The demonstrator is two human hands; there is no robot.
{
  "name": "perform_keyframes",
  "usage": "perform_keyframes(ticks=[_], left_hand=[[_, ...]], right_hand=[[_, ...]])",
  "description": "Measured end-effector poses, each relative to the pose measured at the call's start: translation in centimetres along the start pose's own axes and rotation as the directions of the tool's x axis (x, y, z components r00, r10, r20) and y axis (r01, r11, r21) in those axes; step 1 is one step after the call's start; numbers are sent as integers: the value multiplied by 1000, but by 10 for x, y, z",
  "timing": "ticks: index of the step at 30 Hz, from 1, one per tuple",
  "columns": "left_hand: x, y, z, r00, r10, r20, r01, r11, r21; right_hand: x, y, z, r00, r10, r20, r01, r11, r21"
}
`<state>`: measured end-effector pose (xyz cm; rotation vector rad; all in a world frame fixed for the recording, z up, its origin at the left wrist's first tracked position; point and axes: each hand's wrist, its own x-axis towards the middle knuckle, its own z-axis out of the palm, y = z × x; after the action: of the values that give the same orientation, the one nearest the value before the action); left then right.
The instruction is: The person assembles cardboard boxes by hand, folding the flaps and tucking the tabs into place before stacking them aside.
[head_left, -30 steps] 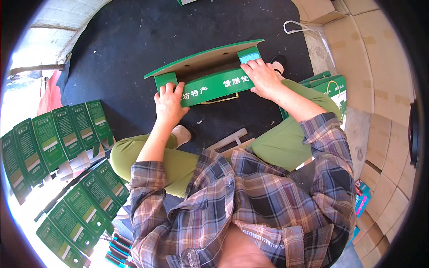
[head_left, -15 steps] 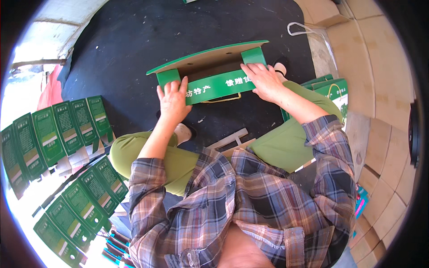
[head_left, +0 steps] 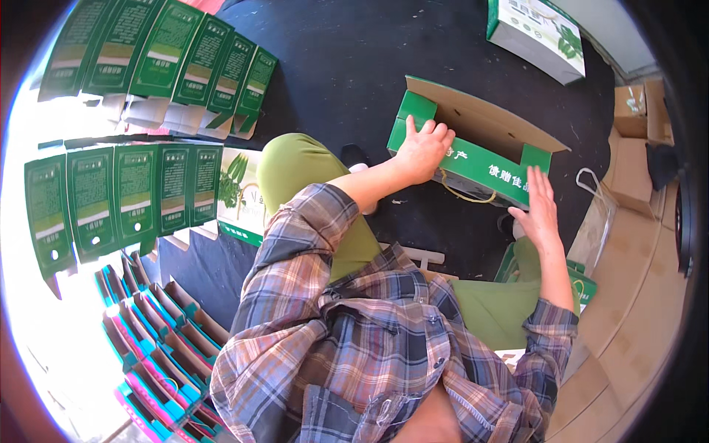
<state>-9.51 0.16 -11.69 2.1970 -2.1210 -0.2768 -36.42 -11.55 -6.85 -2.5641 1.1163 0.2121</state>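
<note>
Green carton [head_left: 478, 158] stood with flap [head_left: 495, 114] raised, brown inside, white-lettered front, yellow cord handle [head_left: 468, 198], left hand [head_left: 427, 153] bent over front, grip unclear, right hand [head_left: 541, 212] lay unclenched at corner

Box [head_left: 480, 164] mouth — open above | raised lid [head_left: 484, 118] bars far side | cartons [head_left: 164, 55] crowd left

Upper L: row of dark-green printed cartons [head_left: 164, 52], side by side. Just below: 2nd row of green cartons [head_left: 134, 193], w/ a leaf-print white carton [head_left: 244, 184] just beside its R end. Btm L: open teal-and-pink boxes [head_left: 145, 393] in close rows. Black floor sheet [head_left: 325, 74] spreads behind, top ctr. Top R, on the sheet: white-and-green carton [head_left: 533, 40] w/ leafy veg pic. Far R: brown cardboard cartons [head_left: 644, 273], w/ white strap loop [head_left: 600, 186] nearby.
</note>
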Motion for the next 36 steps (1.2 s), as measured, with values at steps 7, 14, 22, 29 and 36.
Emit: perform_keyframes(ticks=[7,14,22,29,36], left_hand=[[19,-42,-21,930,-365,28,353,873,-337],[23,-89,-33,757,-468,455,356,-289,-889],[11,-151,-122,700,-605,380,68,-473,-878],[-32,-212,-90,639,-699,320,-143,-517,-844],[-69,-244,64,459,-718,523,-209,-659,-722]], right_hand=[[5,23,-31,974,-10,-227,34,994,105],[7,8,-37,999,3,-42,6,980,198],[9,2,-44,1000,8,-21,-3,972,237],[15,-11,-42,999,-4,37,-4,974,228],[24,-20,-32,990,8,139,-41,970,240]])
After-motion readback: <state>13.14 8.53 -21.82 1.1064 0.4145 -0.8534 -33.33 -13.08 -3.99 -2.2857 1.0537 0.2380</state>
